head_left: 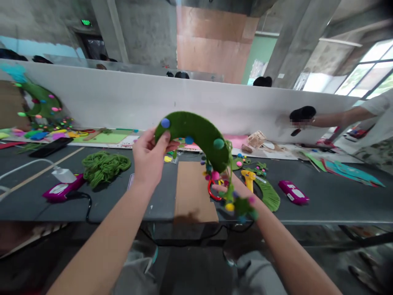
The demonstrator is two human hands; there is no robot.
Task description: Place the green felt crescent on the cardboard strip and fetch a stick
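Observation:
My left hand [150, 153] pinches the upper left end of a green felt crescent [196, 129] dotted with blue, teal and pink pom-poms. The crescent is raised above the table. From its lower right end hang green strands with small pom-poms and a blurred green felt piece [244, 206]. My right hand [225, 184] is behind these strands, partly hidden by them; its visible fingers are stretched out beside the red scissor handle [214, 191]. Below the crescent, a brown cardboard piece [192, 196] lies on the table.
A yellow glue gun [249, 179] and green yarn-wrapped crescent [270, 196] lie right. Purple packs [293, 192] sit on both sides. Green yarn [105, 168], a white plug [64, 175] and a phone [50, 147] are left. Another person's arm [340, 119] reaches in from the right.

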